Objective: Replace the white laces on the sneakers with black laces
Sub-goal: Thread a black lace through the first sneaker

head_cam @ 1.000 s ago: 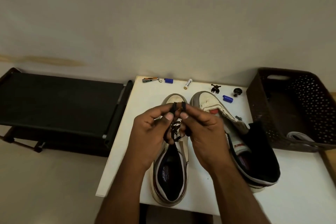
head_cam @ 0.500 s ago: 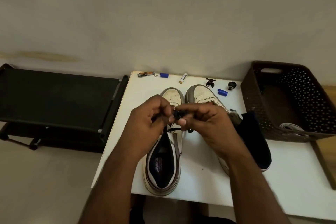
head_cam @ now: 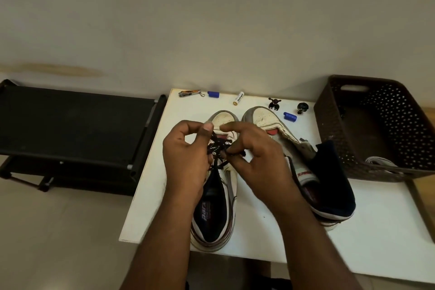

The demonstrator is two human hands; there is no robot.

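Observation:
Two white sneakers stand side by side on the white table [head_cam: 388, 231], toes pointing away from me. The left sneaker [head_cam: 219, 214] has a black lace [head_cam: 220, 146] threaded over its tongue. My left hand [head_cam: 186, 158] pinches strands of that lace between thumb and fingers just above the eyelets. My right hand [head_cam: 254, 155] pinches another part of the same lace from the right side. The right sneaker [head_cam: 266, 117] lies partly behind my right wrist, its tongue loose and no lace showing. White laces [head_cam: 381, 162] lie in the brown basket.
A brown perforated basket [head_cam: 388, 110] sits at the table's right rear. Along the far edge lie a nail clipper [head_cam: 189, 93], blue caps [head_cam: 213, 94], a battery [head_cam: 238, 98] and small black figures [head_cam: 274, 103]. A black rack [head_cam: 70, 129] stands left of the table.
Both hands have dropped from holding the lace tips up together and spread slightly, now working the black lace closer to the left sneaker's eyelets.

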